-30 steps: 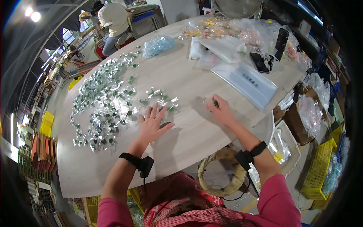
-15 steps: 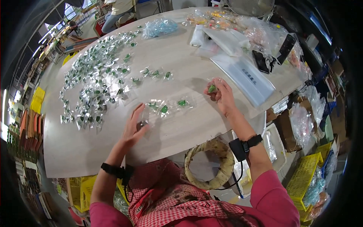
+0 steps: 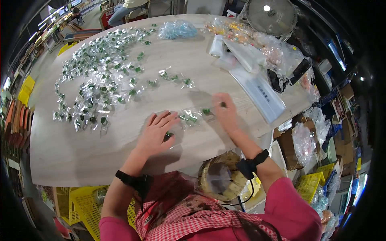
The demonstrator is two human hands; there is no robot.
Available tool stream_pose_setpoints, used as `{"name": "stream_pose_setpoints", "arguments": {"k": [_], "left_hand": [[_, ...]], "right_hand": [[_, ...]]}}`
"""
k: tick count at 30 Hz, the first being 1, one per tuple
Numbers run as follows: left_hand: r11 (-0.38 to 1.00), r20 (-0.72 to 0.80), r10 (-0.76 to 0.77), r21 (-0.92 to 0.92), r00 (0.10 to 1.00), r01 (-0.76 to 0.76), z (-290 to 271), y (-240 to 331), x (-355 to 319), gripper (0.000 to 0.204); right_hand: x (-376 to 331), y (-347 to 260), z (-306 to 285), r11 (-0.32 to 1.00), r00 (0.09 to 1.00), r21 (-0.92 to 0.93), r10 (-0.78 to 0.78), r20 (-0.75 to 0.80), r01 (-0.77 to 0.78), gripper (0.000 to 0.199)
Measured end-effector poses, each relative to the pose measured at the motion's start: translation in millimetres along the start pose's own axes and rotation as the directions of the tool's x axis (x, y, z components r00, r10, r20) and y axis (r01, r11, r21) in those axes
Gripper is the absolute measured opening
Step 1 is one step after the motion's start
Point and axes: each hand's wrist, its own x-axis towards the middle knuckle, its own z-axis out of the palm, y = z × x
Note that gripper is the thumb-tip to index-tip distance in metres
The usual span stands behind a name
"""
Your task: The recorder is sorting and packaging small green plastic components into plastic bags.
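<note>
My left hand [image 3: 157, 134] lies spread flat, pinning one small clear crinkly plastic packet with a green piece inside [image 3: 168, 135] near the front edge of the pale wooden tabletop [image 3: 80, 156], while my right hand [image 3: 224, 113] pinches another (light, slippery, probably best gripped by its film edge).

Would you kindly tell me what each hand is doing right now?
Left hand: open, flat on a small clear packet.
Right hand: fingers curled on the strip of clear packets; grip cannot be told.
</note>
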Motion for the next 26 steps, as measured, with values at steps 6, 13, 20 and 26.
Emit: {"name": "stream_pose_setpoints", "arguments": {"k": [6,13,20,26], "left_hand": [[1.0,-0.054,0.007,0.007,0.999,-0.006,5.0,-0.7,-2.8,0.045],[0.997,-0.079,0.0,0.08,0.997,0.007,8.2,1.2,-7.3,0.04],[0.953,-0.002,0.029,0.3,1.0,-0.027,-21.1,-38.2,-6.7,0.052],[0.928,0.025,-0.032,0.373,0.999,0.021,-36.4,-81.7,39.0,0.073]], "right_hand": [[-24.1,-46.4,48.5,0.793,0.802,-0.291,-0.368,0.471,0.535,0.033],[-45.8,-41.0,7.6,0.845,0.853,-0.289,-0.312,0.419,0.451,0.031],[-135.7,-72.7,-63.3,0.942,0.854,-0.313,0.061,0.516,0.122,0.028],[-180.9,-63.7,-84.4,0.867,0.331,-0.487,0.43,0.84,0.109,0.059]]}}
